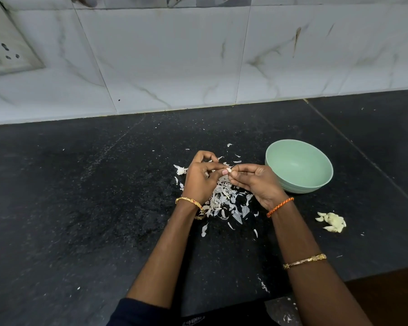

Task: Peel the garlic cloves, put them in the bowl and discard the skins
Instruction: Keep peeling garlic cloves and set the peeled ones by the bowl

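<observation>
Black speckled stone countertop (85,208) beneath white marble-patterned wall tiles (174,55), seen from the head camera. Pinching one small white garlic clove (228,170) between both hands above the counter: left hand (199,178) curling its thumb and fingertips onto the clove from the left, right hand (257,182) gripping it from the right with thumb and forefinger. Lying directly under the hands, a loose heap of papery white garlic skins (224,201), with stray flakes scattered around it. Standing just right of the right hand, a pale green round plastic bowl (316,182), nothing visible inside. Resting on the counter nearer the front edge, well to the right of the forearm, a small pile of pale yellowish peeled garlic cloves (332,222). Showing at far left on the wall, a grimy white socket plate (7,52).
</observation>
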Demonstrator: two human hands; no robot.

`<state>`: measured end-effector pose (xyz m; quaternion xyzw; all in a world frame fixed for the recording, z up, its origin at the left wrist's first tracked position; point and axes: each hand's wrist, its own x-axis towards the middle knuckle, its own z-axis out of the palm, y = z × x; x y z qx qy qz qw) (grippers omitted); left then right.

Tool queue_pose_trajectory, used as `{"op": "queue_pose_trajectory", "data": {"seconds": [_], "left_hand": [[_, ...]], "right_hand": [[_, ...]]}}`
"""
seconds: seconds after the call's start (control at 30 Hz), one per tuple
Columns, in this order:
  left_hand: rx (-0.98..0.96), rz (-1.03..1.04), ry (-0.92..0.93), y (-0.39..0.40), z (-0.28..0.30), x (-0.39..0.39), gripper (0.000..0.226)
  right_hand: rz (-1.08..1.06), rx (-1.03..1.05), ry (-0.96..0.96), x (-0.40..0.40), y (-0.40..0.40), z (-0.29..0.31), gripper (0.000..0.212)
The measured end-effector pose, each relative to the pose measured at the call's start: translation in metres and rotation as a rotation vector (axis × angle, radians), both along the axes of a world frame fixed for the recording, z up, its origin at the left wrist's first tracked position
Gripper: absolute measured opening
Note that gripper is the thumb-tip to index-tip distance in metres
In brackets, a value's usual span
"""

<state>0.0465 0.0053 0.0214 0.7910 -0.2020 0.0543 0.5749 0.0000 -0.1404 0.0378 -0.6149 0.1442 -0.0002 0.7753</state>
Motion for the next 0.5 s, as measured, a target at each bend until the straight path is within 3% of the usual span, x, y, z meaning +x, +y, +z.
{"op": "queue_pose_trajectory", "data": {"seconds": [0.27, 0.5], "left_hand": [[-0.092, -0.037, 0.195, 0.004, -0.002, 0.003, 0.016], [-0.135, -0.063, 0.226, 0.014, -0.002, 0.004, 0.024]], "right_hand": [[0.069, -0.129, 0.0, 0.0, 0.003, 0.005, 0.011], [-0.015, -0.001, 0.048, 0.001, 0.008, 0.0, 0.009]]}}
